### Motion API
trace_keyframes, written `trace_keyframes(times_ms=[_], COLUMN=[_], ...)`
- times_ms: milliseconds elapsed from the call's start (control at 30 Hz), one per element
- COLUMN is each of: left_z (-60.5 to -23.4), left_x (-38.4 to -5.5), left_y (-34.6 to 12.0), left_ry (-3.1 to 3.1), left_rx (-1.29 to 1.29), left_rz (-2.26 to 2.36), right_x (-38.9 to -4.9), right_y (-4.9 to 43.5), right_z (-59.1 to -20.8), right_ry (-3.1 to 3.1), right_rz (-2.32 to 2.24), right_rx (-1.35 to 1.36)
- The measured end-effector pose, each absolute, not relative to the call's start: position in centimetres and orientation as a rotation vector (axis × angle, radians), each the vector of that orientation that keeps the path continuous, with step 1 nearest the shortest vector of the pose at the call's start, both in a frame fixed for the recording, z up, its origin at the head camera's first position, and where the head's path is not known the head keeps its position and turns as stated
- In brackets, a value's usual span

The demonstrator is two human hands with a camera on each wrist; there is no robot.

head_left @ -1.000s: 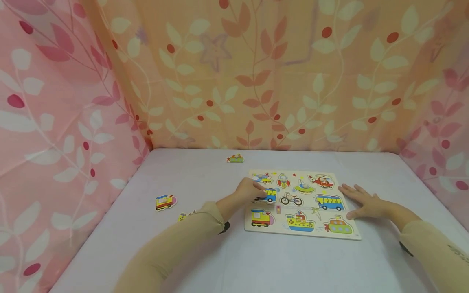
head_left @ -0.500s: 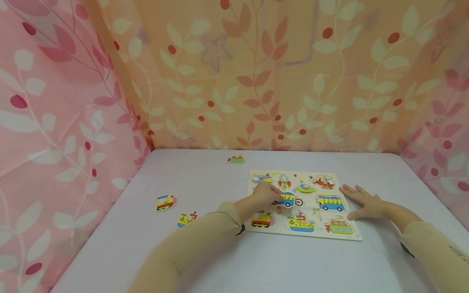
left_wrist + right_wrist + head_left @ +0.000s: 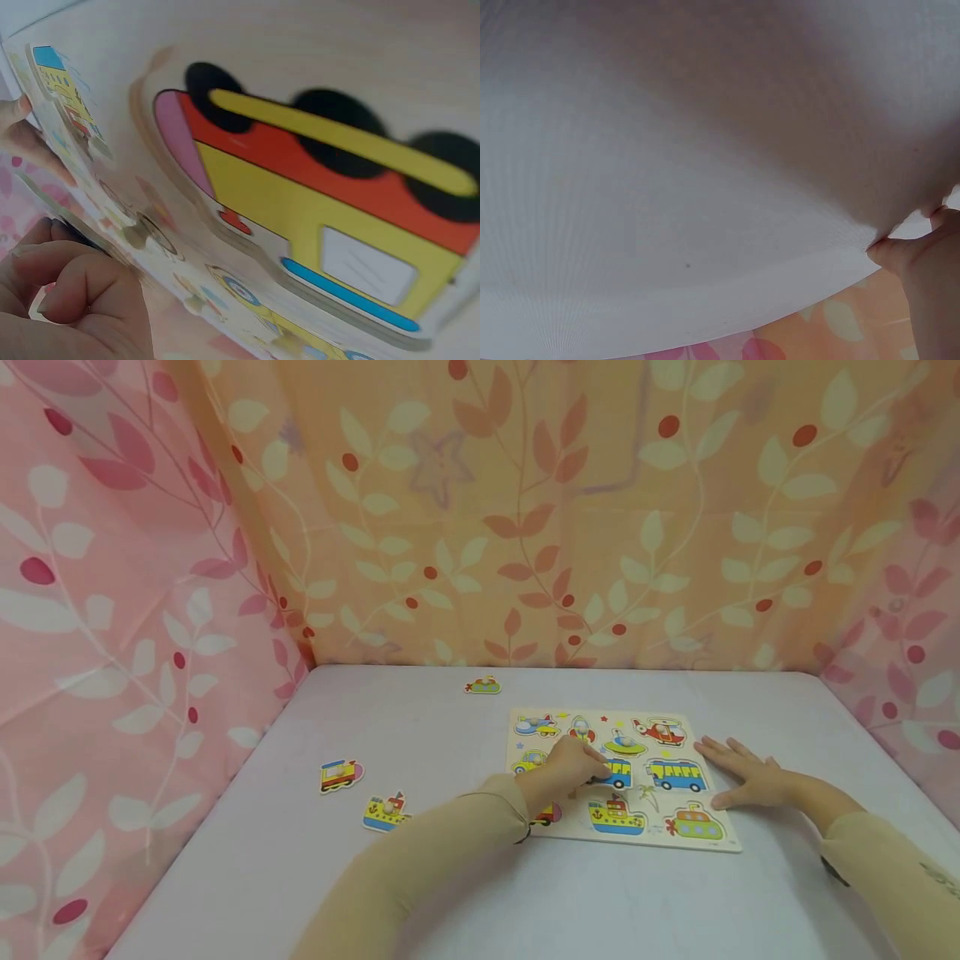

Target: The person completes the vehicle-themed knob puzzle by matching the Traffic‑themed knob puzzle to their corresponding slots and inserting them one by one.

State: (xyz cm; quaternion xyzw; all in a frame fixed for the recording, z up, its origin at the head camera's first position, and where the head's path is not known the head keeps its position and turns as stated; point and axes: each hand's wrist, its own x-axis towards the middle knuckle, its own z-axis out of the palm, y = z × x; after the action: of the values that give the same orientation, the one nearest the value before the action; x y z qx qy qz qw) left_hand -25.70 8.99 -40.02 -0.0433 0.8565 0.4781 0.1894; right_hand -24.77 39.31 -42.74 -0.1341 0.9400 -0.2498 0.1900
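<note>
My left hand (image 3: 573, 766) pinches a blue-and-yellow bus puzzle piece (image 3: 619, 773) above the middle of a wooden puzzle board (image 3: 682, 753). Just right of this piece is the board's matching bus picture (image 3: 677, 775). In the left wrist view, the curled fingers and thumb of the left hand (image 3: 75, 292) show beside the bicycle piece (image 3: 139, 229), which the head view hides. My right hand (image 3: 750, 777) lies with fingers spread at the board's right edge. Airplane (image 3: 536, 725), car (image 3: 530, 761), rocket (image 3: 582, 728), flying saucer (image 3: 625, 742) and helicopter (image 3: 663, 732) pieces sit in the board.
Loose on the white-covered table (image 3: 420, 727) lie a train piece (image 3: 340, 774) and a ship piece (image 3: 386, 812) to the left, plus a submarine piece (image 3: 483, 685) behind. Train, ship (image 3: 617, 814) and submarine (image 3: 695, 823) pictures line the board's front row. Patterned curtains (image 3: 525, 527) enclose the table.
My left hand has carried the bus piece rightward across the board, from over the car to near the bus picture. The car and the loose ship piece are uncovered. My right hand stays put.
</note>
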Motion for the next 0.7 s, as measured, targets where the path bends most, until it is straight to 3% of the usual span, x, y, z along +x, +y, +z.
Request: trace_keyframes(times_ms=[700], left_z=[-39.7], left_x=[-25.2], left_y=[14.3], left_ry=[2.383], left_rx=[-0.182], left_rz=[1.349], right_x=[-24.7], right_y=[39.3], right_z=[-42.6], right_ry=[2.649], right_rz=[-0.677], right_rx=[-0.401])
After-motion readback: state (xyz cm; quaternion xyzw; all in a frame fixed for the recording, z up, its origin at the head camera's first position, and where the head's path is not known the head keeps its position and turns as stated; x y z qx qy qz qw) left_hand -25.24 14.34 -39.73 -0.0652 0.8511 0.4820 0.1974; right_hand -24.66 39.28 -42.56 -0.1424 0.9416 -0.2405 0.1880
